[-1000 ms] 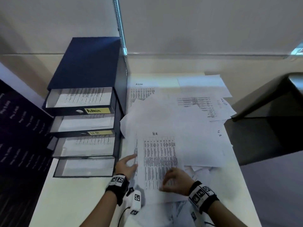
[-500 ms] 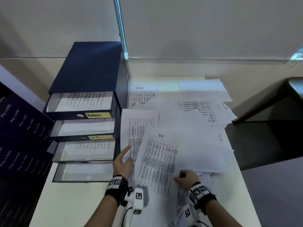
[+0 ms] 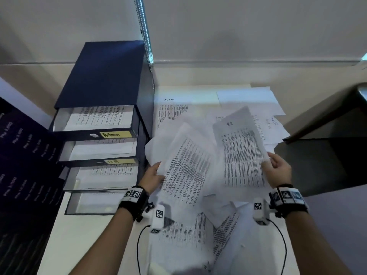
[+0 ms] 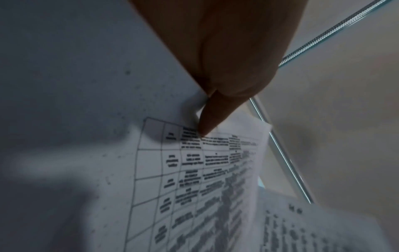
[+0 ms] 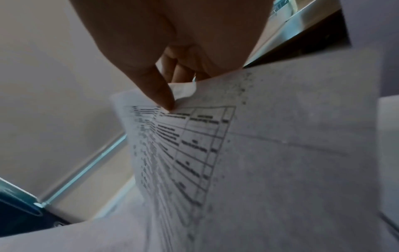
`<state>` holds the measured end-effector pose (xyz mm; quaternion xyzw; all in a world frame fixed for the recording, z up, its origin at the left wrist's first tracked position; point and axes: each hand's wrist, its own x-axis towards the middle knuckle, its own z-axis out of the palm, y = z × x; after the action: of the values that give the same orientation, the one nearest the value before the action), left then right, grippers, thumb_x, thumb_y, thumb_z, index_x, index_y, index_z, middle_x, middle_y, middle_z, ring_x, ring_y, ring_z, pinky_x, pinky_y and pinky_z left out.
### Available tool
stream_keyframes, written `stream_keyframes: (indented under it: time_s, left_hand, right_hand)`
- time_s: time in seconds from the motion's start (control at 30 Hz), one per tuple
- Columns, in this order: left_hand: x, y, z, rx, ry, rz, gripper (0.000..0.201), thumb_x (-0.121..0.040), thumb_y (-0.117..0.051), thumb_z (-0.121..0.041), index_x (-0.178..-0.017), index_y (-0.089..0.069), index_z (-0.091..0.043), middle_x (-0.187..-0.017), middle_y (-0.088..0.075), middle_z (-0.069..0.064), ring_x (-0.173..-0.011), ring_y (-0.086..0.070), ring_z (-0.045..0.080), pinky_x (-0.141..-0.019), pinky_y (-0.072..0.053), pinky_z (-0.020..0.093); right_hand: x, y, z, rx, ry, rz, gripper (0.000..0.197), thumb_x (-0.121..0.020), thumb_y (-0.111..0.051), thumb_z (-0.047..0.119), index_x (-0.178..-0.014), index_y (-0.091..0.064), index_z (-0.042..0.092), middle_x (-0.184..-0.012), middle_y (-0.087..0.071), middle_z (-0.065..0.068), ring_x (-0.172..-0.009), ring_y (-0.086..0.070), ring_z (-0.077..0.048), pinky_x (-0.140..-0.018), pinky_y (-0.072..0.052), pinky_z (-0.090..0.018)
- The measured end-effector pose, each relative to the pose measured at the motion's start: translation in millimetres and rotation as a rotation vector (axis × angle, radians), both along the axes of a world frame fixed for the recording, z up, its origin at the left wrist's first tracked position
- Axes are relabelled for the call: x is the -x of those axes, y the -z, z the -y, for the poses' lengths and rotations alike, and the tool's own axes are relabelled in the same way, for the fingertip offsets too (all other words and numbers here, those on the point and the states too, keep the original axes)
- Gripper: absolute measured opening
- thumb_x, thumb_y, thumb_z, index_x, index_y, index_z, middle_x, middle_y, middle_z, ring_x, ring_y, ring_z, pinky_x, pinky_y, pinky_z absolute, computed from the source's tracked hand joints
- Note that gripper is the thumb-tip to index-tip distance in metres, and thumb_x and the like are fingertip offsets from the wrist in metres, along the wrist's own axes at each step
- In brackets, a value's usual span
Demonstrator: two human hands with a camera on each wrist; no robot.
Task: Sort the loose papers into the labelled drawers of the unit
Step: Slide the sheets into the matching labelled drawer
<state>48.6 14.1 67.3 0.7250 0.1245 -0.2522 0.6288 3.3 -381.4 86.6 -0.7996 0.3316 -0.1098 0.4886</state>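
Observation:
A dark blue drawer unit [image 3: 103,76] stands at the table's left with several drawers pulled out; yellow labels read Admin [image 3: 115,134] and HR [image 3: 119,161]. Loose printed papers [image 3: 198,235] are spread over the table to its right. My right hand [image 3: 275,169] pinches the right edge of a lifted sheet marked HR [image 3: 241,153], with the thumb on top in the right wrist view [image 5: 159,95]. My left hand [image 3: 153,176] pinches the left edge of another lifted printed sheet [image 3: 188,171], thumb pressed on its table print [image 4: 207,122].
A sheet marked Admin [image 3: 172,108] lies at the back by the unit. A dark table or chair [image 3: 327,120] stands beyond the right edge. A metal strip [image 3: 144,30] runs up the wall behind the unit. A dark board with pale print [image 3: 21,167] stands at the left.
Both hands have risen off the table, each lifting a sheet. The right hand has carried the HR sheet up and to the right; the left has raised the sheet underneath.

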Motion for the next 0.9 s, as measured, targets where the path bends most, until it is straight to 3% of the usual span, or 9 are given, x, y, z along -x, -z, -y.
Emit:
stream_keyframes:
  time_s: [0.07,0.17,0.33,0.4,0.5,0.6,0.7,0.77,0.9]
  left_hand:
    - [-3.2,1.1,4.1,-0.023,-0.016,-0.014,0.057,-0.093,-0.045,0.016,-0.134,-0.042,-0.023,-0.131,-0.052,-0.004,-0.109,-0.054,0.014,-0.089,-0.044,0.023]
    - [-4.7,16.9,9.8,0.009,-0.069,-0.044,0.051,-0.088,-0.042,0.021,-0.127,-0.054,-0.01,-0.13,-0.063,0.018,-0.109,-0.063,0.028,-0.09,-0.052,0.031]
    - [10.0,43.5,23.4,-0.001,-0.058,-0.187,0.044,-0.096,-0.044,0.005,-0.137,-0.05,-0.01,-0.145,-0.052,0.008,-0.131,-0.048,0.024,-0.113,-0.035,0.038]
    - [17.0,64.4,26.6,0.068,-0.073,-0.336,0.047,-0.1,-0.055,-0.031,-0.144,-0.045,-0.018,-0.15,-0.042,-0.005,-0.136,-0.039,0.018,-0.12,-0.024,0.042]
    - [18.9,75.9,31.1,0.229,-0.098,-0.487,0.086,-0.076,-0.053,-0.085,-0.147,-0.045,-0.037,-0.156,-0.036,-0.01,-0.145,-0.034,0.02,-0.121,-0.019,0.051]
    - [17.1,54.6,45.8,0.082,-0.037,-0.41,0.074,-0.084,-0.054,-0.075,-0.139,-0.055,-0.026,-0.14,-0.049,-0.008,-0.135,-0.046,0.026,-0.115,-0.034,0.047]
    - [17.5,54.4,51.3,-0.219,0.112,-0.141,0.061,-0.083,-0.076,-0.049,-0.129,-0.062,-0.011,-0.136,-0.062,0.006,-0.12,-0.06,0.024,-0.107,-0.046,0.041]
    - [18.7,54.7,53.7,-0.32,0.172,-0.026,0.043,-0.09,-0.072,-0.026,-0.128,-0.061,-0.009,-0.132,-0.063,0.007,-0.12,-0.06,0.027,-0.104,-0.049,0.037]
    - [15.3,6.6,60.1,-0.13,0.084,0.208,0.012,-0.096,-0.064,-0.011,-0.104,-0.066,-0.019,-0.101,-0.072,-0.006,-0.1,-0.07,0.017,-0.081,-0.053,0.025]
  right_hand:
    - [-7.2,-21.1,-1.1,-0.078,0.027,0.147,0.027,-0.083,-0.057,0.003,-0.094,-0.07,0.024,-0.066,-0.068,0.011,-0.06,-0.057,-0.008,-0.059,-0.049,-0.025]
    - [-14.6,-52.9,-5.9,-0.185,0.014,0.281,0.028,-0.084,-0.051,-0.007,-0.09,-0.067,0.015,-0.056,-0.061,0.017,-0.052,-0.051,0.001,-0.052,-0.044,-0.015]
    - [-16.1,-30.4,-22.0,-0.089,-0.104,0.004,0.007,-0.074,-0.052,0.008,-0.067,-0.052,0.006,-0.056,-0.047,0.005,-0.058,-0.043,-0.015,-0.059,-0.036,-0.027]
    - [-10.7,-5.4,-30.5,-0.01,-0.174,-0.172,0.022,-0.076,-0.054,0.005,-0.06,-0.04,0.01,-0.056,-0.039,0.002,-0.058,-0.037,-0.018,-0.056,-0.029,-0.029]
    - [4.7,32.7,-53.2,0.099,-0.3,-0.411,0.009,-0.084,-0.056,0.006,-0.076,-0.055,0.009,-0.071,-0.055,-0.008,-0.07,-0.048,-0.022,-0.062,-0.034,-0.03]
    - [21.5,70.8,-77.4,0.128,-0.392,-0.527,0.021,-0.091,-0.057,0.015,-0.11,-0.063,0.008,-0.102,-0.069,-0.012,-0.09,-0.062,-0.027,-0.076,-0.043,-0.026]
    - [32.4,86.0,-100.6,0.083,-0.471,-0.528,0.02,-0.087,-0.06,0.017,-0.105,-0.064,0.008,-0.097,-0.071,-0.009,-0.09,-0.066,-0.027,-0.078,-0.054,-0.031]
    - [30.7,83.1,-103.7,0.077,-0.465,-0.493,0.023,-0.085,-0.066,0.019,-0.104,-0.064,0.008,-0.097,-0.07,-0.009,-0.09,-0.067,-0.025,-0.083,-0.056,-0.036]
    - [7.0,51.2,-85.4,-0.08,-0.299,-0.273,0.086,-0.071,-0.084,0.043,-0.141,-0.042,0.016,-0.126,-0.049,-0.006,-0.109,-0.055,-0.022,-0.095,-0.052,-0.04]
